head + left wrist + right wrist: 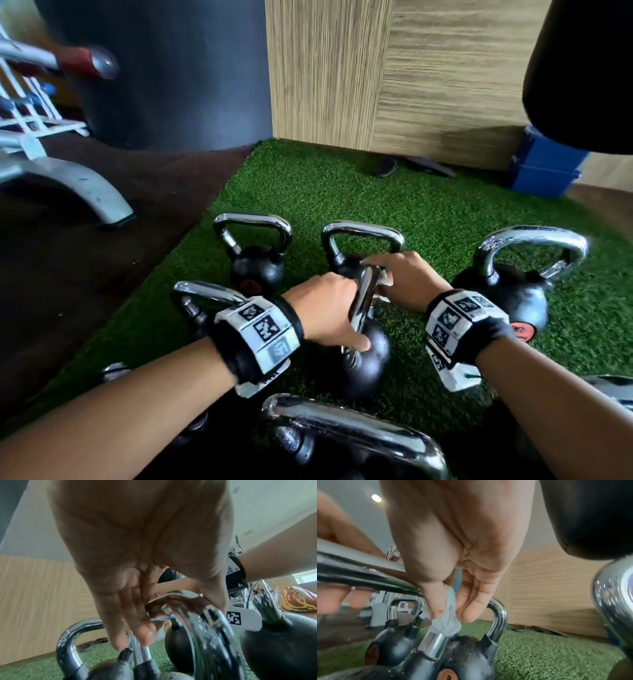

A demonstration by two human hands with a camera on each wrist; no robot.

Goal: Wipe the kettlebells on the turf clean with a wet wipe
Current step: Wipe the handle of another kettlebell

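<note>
Chrome-handled black iron kettlebell (368,346) stands on the green artificial turf (428,219), its handle clasped by the left hand (329,308), whose grip is curled round it. Just right of that grip, the right hand (404,281) pinches a crumpled white wet wipe (447,620) against the handle's post. Handle-wiping seems underway; next, the wipe probably needs dragging along the remaining chrome.

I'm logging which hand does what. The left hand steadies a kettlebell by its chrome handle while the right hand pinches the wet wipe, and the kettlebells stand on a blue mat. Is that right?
Not quite: the kettlebells stand on green turf, not a blue mat, as the head view shows. The rest holds: the left hand steadies a kettlebell by its chrome handle, and the right hand pinches the wet wipe.
</note>
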